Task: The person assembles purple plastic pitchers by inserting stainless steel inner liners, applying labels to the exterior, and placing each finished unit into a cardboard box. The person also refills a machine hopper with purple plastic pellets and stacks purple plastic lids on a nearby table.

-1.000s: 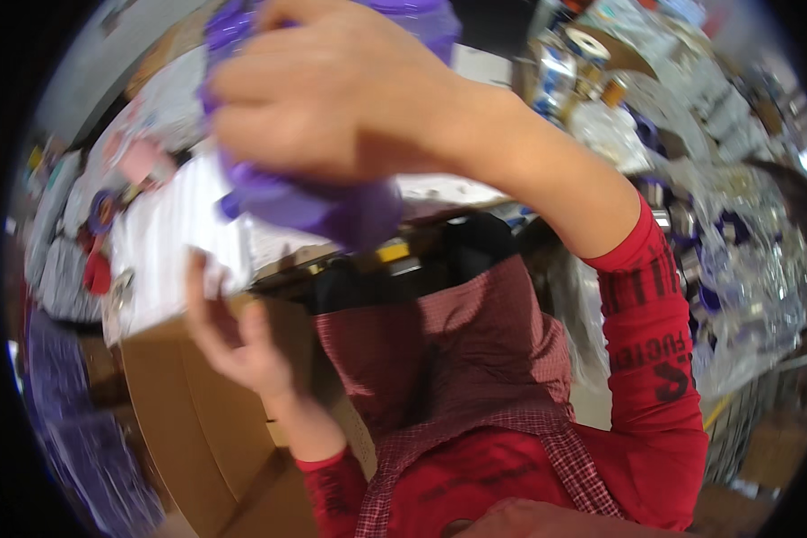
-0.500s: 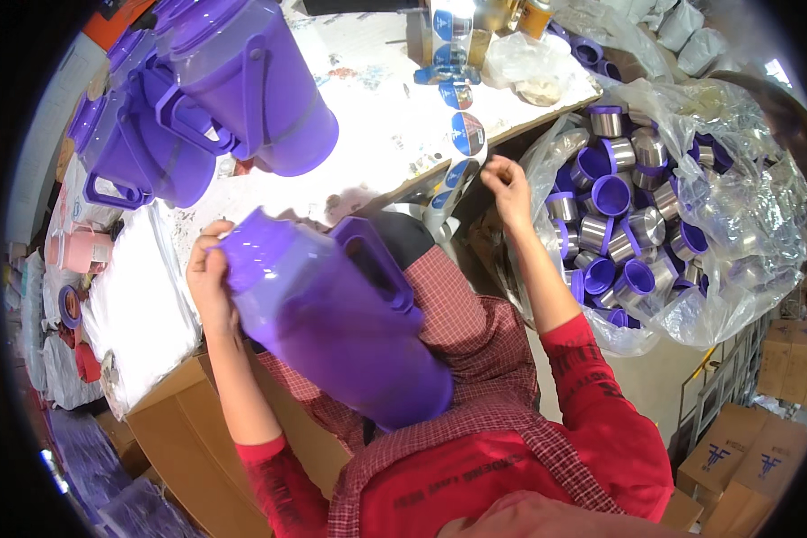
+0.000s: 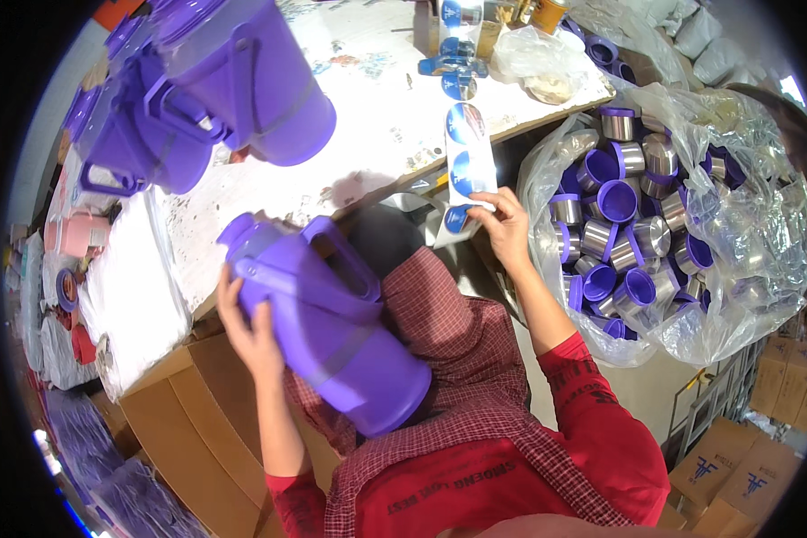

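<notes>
One purple jug (image 3: 332,327) gripped by left hand (image 3: 247,327) at table edge (image 3: 269,260); right hand (image 3: 504,229) pinches sticker strip (image 3: 466,166); bag (image 3: 690,224), right of frame, holds cups (image 3: 619,202).

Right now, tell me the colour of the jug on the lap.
Purple jug, clearest in the head view.

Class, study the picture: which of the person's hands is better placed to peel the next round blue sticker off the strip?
Right. The right hand already pinches the sticker strip at the table edge, while the left hand supports the purple jug on the lap.
</notes>
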Motion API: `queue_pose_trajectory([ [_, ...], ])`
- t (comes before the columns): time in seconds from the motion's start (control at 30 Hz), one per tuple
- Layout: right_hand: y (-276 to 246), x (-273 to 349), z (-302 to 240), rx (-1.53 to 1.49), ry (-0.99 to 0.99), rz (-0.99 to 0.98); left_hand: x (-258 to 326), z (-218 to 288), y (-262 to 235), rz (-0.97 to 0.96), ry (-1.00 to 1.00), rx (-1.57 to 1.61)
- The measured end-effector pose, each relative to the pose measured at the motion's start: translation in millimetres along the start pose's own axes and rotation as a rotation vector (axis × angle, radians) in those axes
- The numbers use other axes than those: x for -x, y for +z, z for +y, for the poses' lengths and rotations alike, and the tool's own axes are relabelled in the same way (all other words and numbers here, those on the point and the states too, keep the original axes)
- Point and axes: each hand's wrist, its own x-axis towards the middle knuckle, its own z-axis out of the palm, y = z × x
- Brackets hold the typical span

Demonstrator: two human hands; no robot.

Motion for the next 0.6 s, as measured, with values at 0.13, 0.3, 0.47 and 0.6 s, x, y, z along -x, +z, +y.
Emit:
queue_pose_trajectory([
  [0.13,-1,4,-10,0.105,-0.143,0.102,4,-17,8,0.01,0.014,0.058],
  [0.3,5,-1,-26,0.097,-0.093,0.081,6,-24,9,0.008,0.031,0.185],
  [0.47,2,-10,-16,0.149,-0.279,0.053,36,-15,9,0.136,-0.06,0.296],
  [0.6,-13,19,16,0.23,-0.171,-0.013,78,-21,5,0.191,-0.3,0.65],
])
